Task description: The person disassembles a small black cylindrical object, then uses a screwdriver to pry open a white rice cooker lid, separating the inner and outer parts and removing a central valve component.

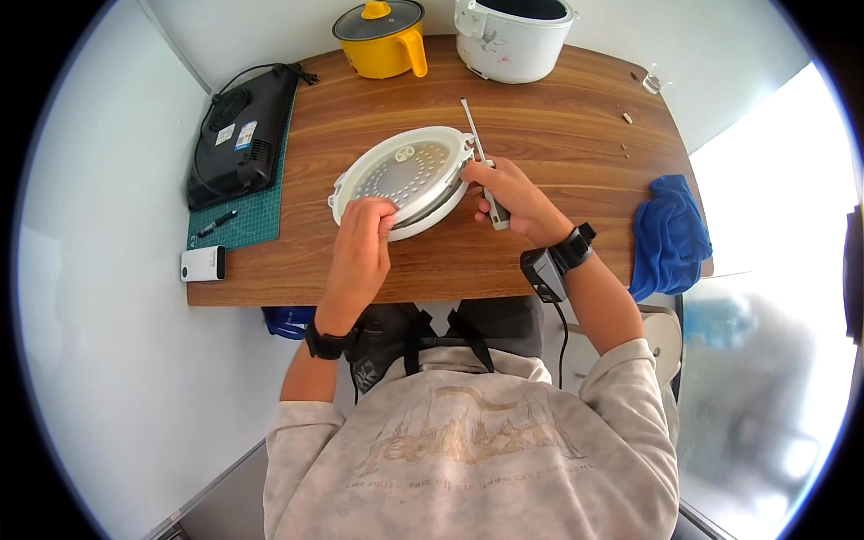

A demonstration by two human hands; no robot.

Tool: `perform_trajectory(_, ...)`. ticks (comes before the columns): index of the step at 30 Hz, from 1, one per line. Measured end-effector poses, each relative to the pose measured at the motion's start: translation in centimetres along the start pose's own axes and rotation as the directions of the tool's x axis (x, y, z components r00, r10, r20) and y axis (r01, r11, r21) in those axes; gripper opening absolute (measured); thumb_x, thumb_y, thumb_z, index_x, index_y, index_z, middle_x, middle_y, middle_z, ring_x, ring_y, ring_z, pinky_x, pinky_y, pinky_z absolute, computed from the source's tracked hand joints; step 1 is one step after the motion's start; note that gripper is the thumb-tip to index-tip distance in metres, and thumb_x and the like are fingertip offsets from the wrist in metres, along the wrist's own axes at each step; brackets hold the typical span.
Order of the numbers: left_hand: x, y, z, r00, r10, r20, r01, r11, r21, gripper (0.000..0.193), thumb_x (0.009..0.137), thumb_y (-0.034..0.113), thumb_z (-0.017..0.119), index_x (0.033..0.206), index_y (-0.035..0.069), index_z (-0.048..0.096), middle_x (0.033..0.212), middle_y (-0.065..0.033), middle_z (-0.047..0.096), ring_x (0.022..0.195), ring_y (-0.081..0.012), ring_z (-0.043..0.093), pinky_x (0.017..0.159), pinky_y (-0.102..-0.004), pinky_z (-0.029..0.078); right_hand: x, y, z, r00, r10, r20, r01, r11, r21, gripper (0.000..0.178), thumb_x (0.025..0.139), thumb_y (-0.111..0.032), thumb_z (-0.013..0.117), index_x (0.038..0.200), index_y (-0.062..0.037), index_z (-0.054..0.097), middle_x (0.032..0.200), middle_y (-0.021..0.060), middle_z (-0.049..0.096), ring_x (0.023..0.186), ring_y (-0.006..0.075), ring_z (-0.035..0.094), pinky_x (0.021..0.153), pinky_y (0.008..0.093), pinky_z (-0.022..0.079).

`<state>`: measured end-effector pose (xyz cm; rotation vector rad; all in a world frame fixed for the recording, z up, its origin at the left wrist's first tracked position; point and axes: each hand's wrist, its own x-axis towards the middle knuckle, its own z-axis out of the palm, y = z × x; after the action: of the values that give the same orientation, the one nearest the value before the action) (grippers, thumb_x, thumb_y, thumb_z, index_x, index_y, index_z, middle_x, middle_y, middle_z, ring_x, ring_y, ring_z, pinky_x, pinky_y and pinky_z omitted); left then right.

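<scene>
A round white rice cooker lid (346, 193) is tilted over the table, its perforated metal inner plate (418, 171) facing up. My left hand (363, 243) pinches the near-left rim, fingertips over the edge. At the right side of the lid, my right hand (522, 202) has its thumb against the rim beside a small hinge-like part. A flathead screwdriver (496, 214) with a grey and white handle is held in that same hand. Its metal shaft points away from me, and the tip is clear of the lid. The fingers beneath the lid are partly hidden.
At the back stand a yellow pot (382, 54) with a glass lid and a white rice cooker body (513, 45). To the left, a black appliance (243, 135) lies on a green cutting mat (261, 225), near a pen (217, 223) and a power bank (202, 264). A blue cloth (670, 234) hangs over the right edge.
</scene>
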<state>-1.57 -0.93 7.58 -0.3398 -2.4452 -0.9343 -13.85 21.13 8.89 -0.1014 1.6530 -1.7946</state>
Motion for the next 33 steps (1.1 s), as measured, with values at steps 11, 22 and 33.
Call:
perform_trajectory(11, -0.8, -1.5, 0.1, 1.0, -0.013, -0.029, 0.014, 0.999, 0.04, 0.01, 0.096, -0.006, 0.058, 0.103, 0.001, 0.054, 0.107, -0.0148, 0.061, 0.101, -0.0349, 0.057, 0.089, -0.0438, 0.048, -0.4, 0.9, 0.9, 0.999, -0.028, -0.023, 0.029, 0.999, 0.029, 0.032, 0.095, -0.028, 0.066, 0.11, 0.0001, 0.06, 0.091, 0.0048, 0.06, 0.06, 0.0089, 0.052, 0.051, 0.0274, 0.048)
perform_trajectory(22, -3.3, -6.2, -3.3, 0.994, -0.047, -0.096, 0.048, 0.999, 0.011, 0.017, 0.109, 0.01, 0.044, 0.104, 0.001, 0.057, 0.105, -0.0138, 0.064, 0.109, -0.0291, 0.063, 0.105, -0.0397, 0.045, -2.0, 0.6, -3.5, 0.972, -0.205, -0.112, 0.143, 0.902, -0.407, 0.031, 0.101, -0.03, 0.059, 0.126, -0.0119, 0.063, 0.087, 0.008, 0.066, 0.068, 0.0196, 0.064, 0.06, 0.0327, 0.051)
perform_trajectory(33, -4.4, -8.3, -4.4, 0.979, -0.148, -0.143, 0.134, 0.986, -0.104, 0.016, 0.106, 0.004, 0.044, 0.101, 0.001, 0.059, 0.102, -0.011, 0.066, 0.117, -0.0288, 0.064, 0.107, -0.0402, 0.045, -7.0, -0.6, -2.7, 0.811, -0.573, 0.121, 0.241, 0.138, -0.961, 0.026, 0.092, -0.02, 0.069, 0.116, -0.0195, 0.076, 0.093, 0.0095, 0.069, 0.082, 0.0311, 0.069, 0.071, 0.0422, 0.056)
